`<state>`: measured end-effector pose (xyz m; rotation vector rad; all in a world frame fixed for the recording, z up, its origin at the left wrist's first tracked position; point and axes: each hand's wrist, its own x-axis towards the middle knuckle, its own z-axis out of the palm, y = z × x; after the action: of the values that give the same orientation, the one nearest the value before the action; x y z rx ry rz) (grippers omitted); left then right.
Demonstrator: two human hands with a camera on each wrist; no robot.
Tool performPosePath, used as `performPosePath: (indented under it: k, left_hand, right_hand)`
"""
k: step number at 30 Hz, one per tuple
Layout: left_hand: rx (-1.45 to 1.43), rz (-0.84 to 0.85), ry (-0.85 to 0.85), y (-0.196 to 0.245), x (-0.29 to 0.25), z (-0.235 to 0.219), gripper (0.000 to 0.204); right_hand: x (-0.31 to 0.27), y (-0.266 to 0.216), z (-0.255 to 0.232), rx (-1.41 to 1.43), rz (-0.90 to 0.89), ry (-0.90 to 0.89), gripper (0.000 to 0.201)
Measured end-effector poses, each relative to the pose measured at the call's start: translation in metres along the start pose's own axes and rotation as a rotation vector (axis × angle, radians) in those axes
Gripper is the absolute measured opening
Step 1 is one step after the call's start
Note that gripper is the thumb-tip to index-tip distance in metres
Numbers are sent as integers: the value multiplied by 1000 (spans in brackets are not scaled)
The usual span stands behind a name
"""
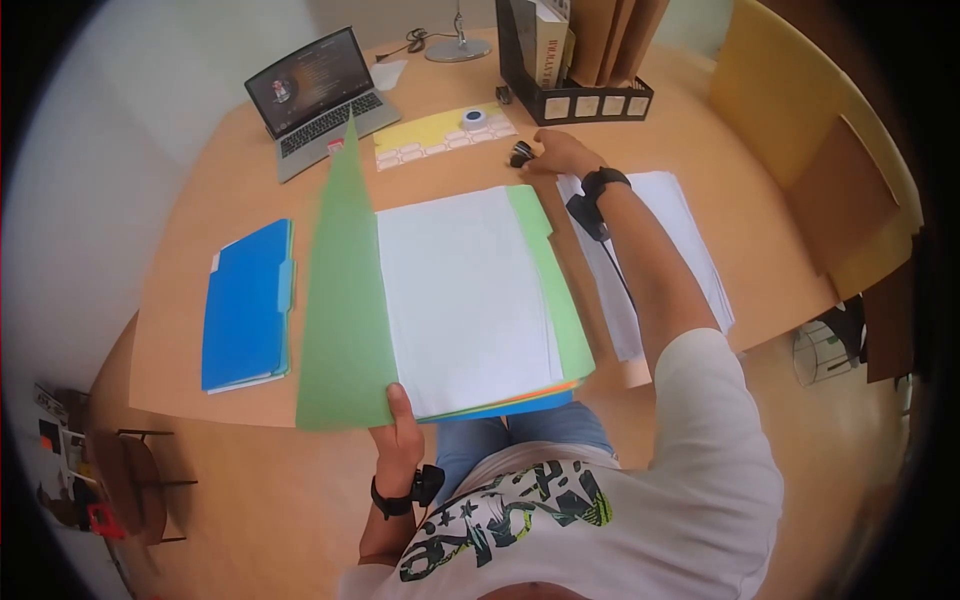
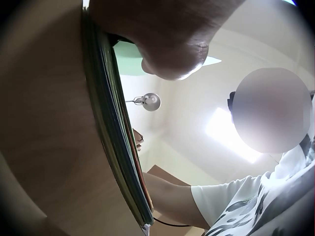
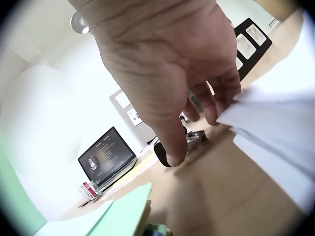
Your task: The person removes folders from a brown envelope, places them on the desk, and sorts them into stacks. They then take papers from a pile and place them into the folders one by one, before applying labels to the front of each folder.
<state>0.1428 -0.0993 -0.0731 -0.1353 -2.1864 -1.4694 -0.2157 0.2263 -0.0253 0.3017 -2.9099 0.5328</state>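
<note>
My left hand point(image 1: 401, 435) grips the near edge of a stack of coloured folders point(image 2: 110, 128), its thumb on top. The top folder is opened, its green cover point(image 1: 345, 330) raised on the left and white paper point(image 1: 460, 300) lying inside. The stack's near edge reaches past the table edge. Beyond the folders, my right hand point(image 1: 563, 155) is at a small black-and-metal desk tool point(image 3: 161, 153), with its thumb against the black end. The other fingers curve behind it, and part of the tool is hidden by the thumb.
A blue folder point(image 1: 245, 310) lies on the left of the table. Loose white papers point(image 1: 690, 240) lie under my right forearm. Farther back are a laptop point(image 1: 315, 90), a yellow-and-white sheet point(image 1: 425, 140) with a round white object point(image 1: 473, 119), a lamp base point(image 1: 458, 50) and a black organizer point(image 1: 600, 104).
</note>
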Motion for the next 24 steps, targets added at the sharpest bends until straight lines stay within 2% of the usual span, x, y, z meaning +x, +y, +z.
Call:
performPosePath:
  k: [4,5,7,9,10,12,15,18,24]
  left_hand:
    - [-55,-100,-16,-11,-5,-3,39]
    - [-61,-137,-34,-17,-9,-4,39]
    - [-77,-210,-71,-20,-13,-6,40]
    - [-17,-93,92,-10,-9,2,43]
    - [15,-33,171,-1,-5,5,44]
    - [-28,-61,140,7,-5,4,46]
    - [-54,-68,141,5,-8,5,47]
    - [-50,-45,162,-1,-10,6,47]
    - [-45,-46,178,2,-10,7,47]
  right_hand:
    - [17,2,12,149,41,-106,43]
    - [19,4,16,119,-27,-54,41]
    - [22,6,12,148,-36,-28,42]
    - [32,9,16,216,10,-39,39]
    - [35,6,14,372,4,-125,38]
    - [31,-14,-6,684,-1,-298,34]
    - [12,-66,-27,744,-154,-330,32]
    - [17,-100,-23,745,-196,-529,41]
    - [28,-138,-2,628,-215,-688,35]
